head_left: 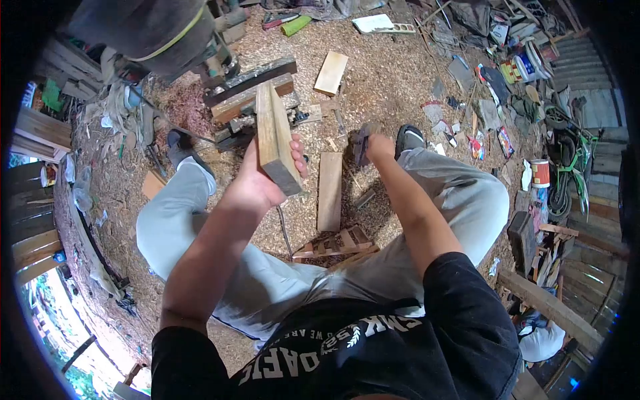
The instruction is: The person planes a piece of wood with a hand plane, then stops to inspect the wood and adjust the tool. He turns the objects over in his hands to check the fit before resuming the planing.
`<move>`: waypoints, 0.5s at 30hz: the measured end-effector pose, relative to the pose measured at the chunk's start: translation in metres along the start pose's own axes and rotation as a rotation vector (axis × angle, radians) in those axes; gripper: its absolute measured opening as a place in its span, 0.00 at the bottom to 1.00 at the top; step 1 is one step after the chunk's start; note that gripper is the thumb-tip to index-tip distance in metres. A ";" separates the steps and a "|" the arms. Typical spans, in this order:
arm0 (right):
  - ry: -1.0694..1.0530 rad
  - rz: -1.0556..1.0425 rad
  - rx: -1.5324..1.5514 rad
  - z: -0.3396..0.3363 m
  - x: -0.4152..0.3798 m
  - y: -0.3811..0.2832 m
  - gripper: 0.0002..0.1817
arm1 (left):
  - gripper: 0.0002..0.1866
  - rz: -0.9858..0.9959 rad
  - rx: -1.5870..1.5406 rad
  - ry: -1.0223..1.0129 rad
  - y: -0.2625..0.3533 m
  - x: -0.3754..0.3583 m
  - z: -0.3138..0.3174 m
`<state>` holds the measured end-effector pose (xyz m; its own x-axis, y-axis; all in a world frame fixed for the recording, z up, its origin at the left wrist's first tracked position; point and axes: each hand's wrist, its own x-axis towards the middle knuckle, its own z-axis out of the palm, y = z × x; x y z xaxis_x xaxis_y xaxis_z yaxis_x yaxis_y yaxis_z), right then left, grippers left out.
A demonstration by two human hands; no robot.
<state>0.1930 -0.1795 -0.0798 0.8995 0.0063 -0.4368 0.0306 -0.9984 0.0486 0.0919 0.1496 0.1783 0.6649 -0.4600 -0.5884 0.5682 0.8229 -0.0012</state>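
A thick wooden block (275, 137) lies along my left hand (270, 170), whose fingers wrap round its right side; its far end reaches over some stacked timber pieces. My right hand (380, 148) is closed on a dark tool (362, 143), low over the shavings beside my right shoe. What kind of tool it is cannot be made out. Between my legs a flat board (330, 192) lies on the ground, and a small slatted wooden piece (335, 244) is nearer to me. Farther off lies a pale wooden block (331, 73).
Stacked timbers (253, 90) and a large dark cylindrical object (143, 30) stand at the front left. Wood shavings cover the ground. Scattered litter, a red-and-white can (539, 173) and a green bicycle (575, 157) are on the right. My knees are spread at both sides.
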 end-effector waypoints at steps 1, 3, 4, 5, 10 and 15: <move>0.043 0.041 0.096 -0.008 -0.004 -0.004 0.19 | 0.24 -0.004 0.001 -0.015 0.001 -0.002 -0.003; 0.107 0.001 0.258 -0.026 0.001 -0.006 0.22 | 0.23 0.002 0.021 0.029 0.000 -0.005 -0.005; 0.160 -0.038 0.422 -0.030 0.008 -0.005 0.26 | 0.23 0.008 0.022 0.017 -0.001 -0.006 -0.006; 0.376 -0.184 0.564 -0.032 0.011 -0.008 0.24 | 0.22 0.004 0.021 0.051 -0.003 -0.008 -0.008; 0.005 -0.132 1.261 -0.145 -0.032 -0.062 0.16 | 0.21 0.042 0.025 0.128 -0.006 -0.024 -0.002; -0.161 -0.181 1.443 -0.206 -0.081 -0.091 0.10 | 0.21 0.096 -0.013 0.098 0.003 -0.031 -0.014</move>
<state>0.2071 -0.0779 0.1359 0.8707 0.2255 -0.4371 -0.4055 -0.1740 -0.8974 0.0663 0.1711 0.1847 0.6647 -0.3450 -0.6627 0.4977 0.8660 0.0484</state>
